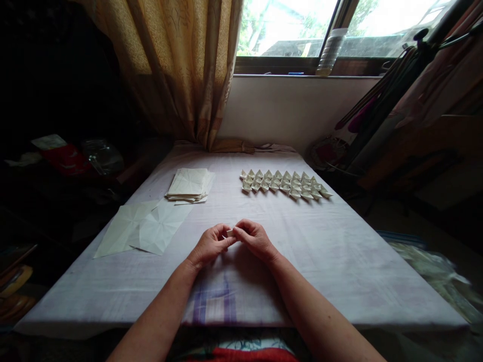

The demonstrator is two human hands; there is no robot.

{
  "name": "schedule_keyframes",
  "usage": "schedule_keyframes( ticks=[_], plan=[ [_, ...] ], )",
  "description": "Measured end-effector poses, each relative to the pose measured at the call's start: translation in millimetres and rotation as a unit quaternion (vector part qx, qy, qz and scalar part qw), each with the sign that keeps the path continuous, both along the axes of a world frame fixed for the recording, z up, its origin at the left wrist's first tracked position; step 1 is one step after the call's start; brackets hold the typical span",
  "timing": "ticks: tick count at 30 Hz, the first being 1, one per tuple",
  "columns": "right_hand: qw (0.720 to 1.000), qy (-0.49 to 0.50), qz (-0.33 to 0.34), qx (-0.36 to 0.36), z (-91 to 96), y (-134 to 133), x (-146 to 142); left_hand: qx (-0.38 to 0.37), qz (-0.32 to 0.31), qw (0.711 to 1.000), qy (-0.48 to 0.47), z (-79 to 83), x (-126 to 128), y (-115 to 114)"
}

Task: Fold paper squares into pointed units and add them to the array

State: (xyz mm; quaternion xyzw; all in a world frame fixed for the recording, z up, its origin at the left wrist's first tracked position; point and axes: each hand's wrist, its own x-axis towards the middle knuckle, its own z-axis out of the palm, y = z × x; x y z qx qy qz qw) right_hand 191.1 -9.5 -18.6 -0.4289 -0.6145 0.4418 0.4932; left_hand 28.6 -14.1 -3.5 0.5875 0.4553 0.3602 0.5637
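Note:
My left hand (pixel 210 245) and my right hand (pixel 255 238) meet over the middle of the cloth-covered table (pixel 339 261). Both pinch a small folded piece of white paper (pixel 230 233) between fingertips; most of it is hidden by the fingers. Two creased flat paper sheets (pixel 145 229) lie to the left of my left hand. Behind them sits a stack of paper squares (pixel 189 184). Several finished folded paper units (pixel 285 184) lie in rows at the far right of the table.
A curtain (pixel 177 65) hangs behind the table's far left. A window with a plastic bottle (pixel 331 52) on its sill is beyond. Clutter and a plastic bag (pixel 437 271) lie right of the table; dark clutter stands left.

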Motion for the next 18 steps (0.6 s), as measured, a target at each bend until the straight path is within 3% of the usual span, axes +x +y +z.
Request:
schedule_keyframes(
  ticks=[8,18],
  plan=[
    [1.0,0.003,-0.013,0.006,-6.2,0.3,-0.9,0.04,0.033,0.999,0.005,1.8,-0.6,-0.3],
    [0.999,0.031,0.017,-0.023,-3.2,-1.9,-8.1,0.018,0.017,1.0,-0.007,5.1,-5.2,1.6]
  ],
)
